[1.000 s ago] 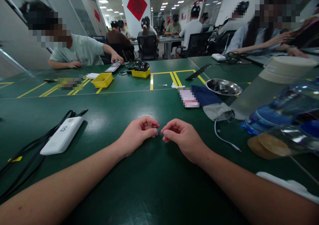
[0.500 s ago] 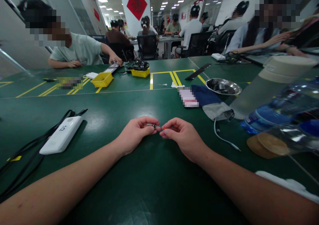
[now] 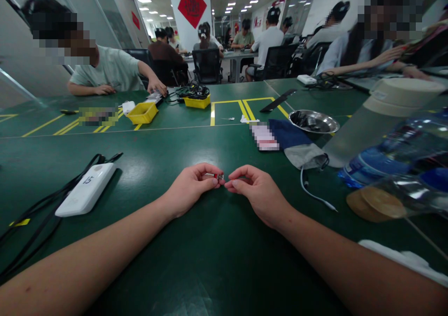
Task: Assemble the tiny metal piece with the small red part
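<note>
Above the green table [image 3: 147, 241], my left hand [image 3: 196, 183] pinches a small red and silver metal piece [image 3: 219, 177] between thumb and fingers. Its exact shape is too small to tell. Just to the right is my right hand [image 3: 255, 190], its thumb and fingertips pressed together, close to the metal piece with a narrow gap between the hands. Whatever the right fingertips hold, if anything, is hidden.
A white power bank [image 3: 86, 188] with black cables lies left. At right are a steel bowl [image 3: 313, 121], a blue and grey pouch [image 3: 304, 155], a white cable, a large cup [image 3: 378, 115] and bottles. A person [image 3: 112, 71] sits across, near yellow trays [image 3: 143, 114].
The metal piece has turned in my left fingers and shows more silver at its end. The orange bit at my right fingertips is out of sight. The person across has shifted a hand left.
</note>
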`<state>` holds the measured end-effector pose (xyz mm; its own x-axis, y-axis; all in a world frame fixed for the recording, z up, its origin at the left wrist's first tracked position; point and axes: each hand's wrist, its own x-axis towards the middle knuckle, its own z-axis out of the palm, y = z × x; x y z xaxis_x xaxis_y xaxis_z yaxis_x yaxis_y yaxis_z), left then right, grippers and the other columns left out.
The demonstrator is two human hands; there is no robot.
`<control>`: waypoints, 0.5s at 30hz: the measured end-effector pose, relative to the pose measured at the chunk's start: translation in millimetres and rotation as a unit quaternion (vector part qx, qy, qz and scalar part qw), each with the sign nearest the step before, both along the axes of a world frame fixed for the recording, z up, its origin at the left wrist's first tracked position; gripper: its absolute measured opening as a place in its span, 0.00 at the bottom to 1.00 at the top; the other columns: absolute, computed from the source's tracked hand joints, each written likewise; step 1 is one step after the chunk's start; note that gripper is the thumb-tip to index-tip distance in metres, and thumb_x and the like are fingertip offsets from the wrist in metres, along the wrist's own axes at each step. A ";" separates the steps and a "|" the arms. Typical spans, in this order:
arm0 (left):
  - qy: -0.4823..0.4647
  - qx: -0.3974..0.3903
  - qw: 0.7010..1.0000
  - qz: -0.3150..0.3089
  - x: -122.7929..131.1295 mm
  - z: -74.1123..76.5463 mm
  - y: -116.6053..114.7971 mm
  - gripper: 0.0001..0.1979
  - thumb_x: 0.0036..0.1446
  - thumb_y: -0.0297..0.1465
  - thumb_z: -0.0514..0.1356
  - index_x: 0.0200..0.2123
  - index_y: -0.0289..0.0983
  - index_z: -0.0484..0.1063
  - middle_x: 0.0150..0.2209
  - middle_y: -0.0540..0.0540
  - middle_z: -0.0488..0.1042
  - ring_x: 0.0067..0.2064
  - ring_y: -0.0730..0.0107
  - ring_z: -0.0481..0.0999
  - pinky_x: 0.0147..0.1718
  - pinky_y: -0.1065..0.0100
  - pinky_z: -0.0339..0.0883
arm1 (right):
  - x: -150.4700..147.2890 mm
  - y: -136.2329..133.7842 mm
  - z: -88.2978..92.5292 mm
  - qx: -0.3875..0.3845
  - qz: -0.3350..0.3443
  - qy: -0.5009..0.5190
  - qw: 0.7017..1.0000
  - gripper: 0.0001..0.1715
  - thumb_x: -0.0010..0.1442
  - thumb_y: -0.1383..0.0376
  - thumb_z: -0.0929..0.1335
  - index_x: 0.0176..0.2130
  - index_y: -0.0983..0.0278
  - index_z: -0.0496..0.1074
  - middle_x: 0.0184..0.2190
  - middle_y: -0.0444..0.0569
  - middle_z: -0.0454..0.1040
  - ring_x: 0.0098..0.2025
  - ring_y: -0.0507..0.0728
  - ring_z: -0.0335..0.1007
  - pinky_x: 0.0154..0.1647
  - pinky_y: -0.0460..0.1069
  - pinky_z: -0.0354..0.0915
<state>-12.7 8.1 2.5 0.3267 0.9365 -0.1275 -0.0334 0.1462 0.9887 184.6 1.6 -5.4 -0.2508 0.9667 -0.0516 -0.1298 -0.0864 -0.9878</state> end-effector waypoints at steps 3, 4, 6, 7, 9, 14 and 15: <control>-0.002 0.009 1.000 -0.004 0.6 1.4 -0.5 0.10 0.53 0.27 0.64 0.41 0.35 0.71 0.38 0.44 0.79 0.41 0.68 0.79 0.45 0.63 0.70 | -0.4 -0.2 0.1 0.002 -0.005 -0.003 1.000 0.08 0.55 0.66 0.72 0.36 0.63 0.70 0.31 0.47 0.78 0.38 0.57 0.78 0.46 0.55 0.71; 0.001 0.014 1.000 -0.001 0.8 1.9 -0.6 0.10 0.53 0.27 0.64 0.40 0.35 0.71 0.37 0.45 0.79 0.40 0.68 0.79 0.45 0.64 0.70 | -0.4 -0.1 -0.2 0.007 -0.006 -0.008 1.000 0.08 0.55 0.66 0.72 0.36 0.63 0.70 0.31 0.47 0.78 0.38 0.57 0.78 0.45 0.55 0.71; 0.015 0.023 1.000 0.007 1.0 2.8 -1.0 0.10 0.52 0.28 0.65 0.38 0.36 0.70 0.36 0.46 0.78 0.37 0.69 0.78 0.41 0.65 0.70 | 0.0 0.5 -1.7 0.026 -0.007 -0.019 0.999 0.10 0.54 0.66 0.72 0.38 0.62 0.71 0.33 0.46 0.77 0.37 0.56 0.77 0.43 0.54 0.70; 0.024 0.026 0.999 0.011 1.1 3.1 -1.1 0.10 0.52 0.28 0.65 0.38 0.36 0.70 0.35 0.47 0.77 0.35 0.70 0.77 0.38 0.66 0.70 | 0.4 0.9 -2.7 0.037 -0.006 -0.025 0.999 0.11 0.53 0.66 0.72 0.39 0.62 0.71 0.35 0.46 0.77 0.37 0.56 0.76 0.43 0.54 0.70; 0.043 0.030 0.998 0.016 1.2 3.7 -1.5 0.10 0.51 0.30 0.66 0.37 0.37 0.70 0.33 0.49 0.76 0.32 0.72 0.75 0.33 0.68 0.69 | 1.4 1.5 -4.7 0.056 -0.005 -0.042 0.998 0.13 0.53 0.67 0.73 0.40 0.61 0.72 0.36 0.46 0.76 0.36 0.55 0.74 0.40 0.52 0.69; 0.063 0.046 0.997 0.015 1.4 5.4 -2.4 0.09 0.51 0.30 0.66 0.36 0.37 0.70 0.33 0.50 0.74 0.31 0.74 0.72 0.30 0.71 0.65 | 3.3 1.1 -5.1 0.068 0.005 -0.079 0.995 0.09 0.54 0.65 0.72 0.38 0.61 0.74 0.32 0.45 0.76 0.34 0.55 0.72 0.36 0.51 0.67; 0.064 0.053 0.996 0.014 1.3 5.7 -2.5 0.09 0.51 0.30 0.66 0.36 0.36 0.70 0.33 0.50 0.74 0.31 0.74 0.72 0.31 0.71 0.65 | 3.5 0.7 -4.4 0.067 0.005 -0.081 0.994 0.09 0.54 0.65 0.72 0.38 0.61 0.74 0.32 0.45 0.76 0.34 0.55 0.72 0.36 0.51 0.66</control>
<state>-11.4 5.6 8.2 0.2880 0.9554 -0.0661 0.0908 0.0414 0.9950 188.0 2.3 -9.9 -0.2585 0.9653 0.0373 0.0323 0.0472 -0.9984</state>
